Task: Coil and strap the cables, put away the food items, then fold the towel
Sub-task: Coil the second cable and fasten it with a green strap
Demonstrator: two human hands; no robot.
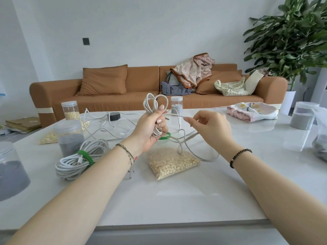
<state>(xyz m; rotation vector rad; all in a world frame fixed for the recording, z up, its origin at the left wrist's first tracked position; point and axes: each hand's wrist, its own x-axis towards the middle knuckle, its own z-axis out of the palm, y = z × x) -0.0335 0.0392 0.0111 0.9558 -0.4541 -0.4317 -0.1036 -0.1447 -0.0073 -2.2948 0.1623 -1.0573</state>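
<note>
While my left hand (153, 127) grips the coil (153, 110), my right hand (210, 129) pinches the loose cable (187, 147) — slack may snag the oat bag (170, 161).

White table (203, 191) bears strapped cable coil (80, 160), oat bag (170, 162), towel (251, 111).

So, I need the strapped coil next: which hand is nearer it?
Left. The left hand is above and right of the strapped coil; the right hand is farther right.
</note>
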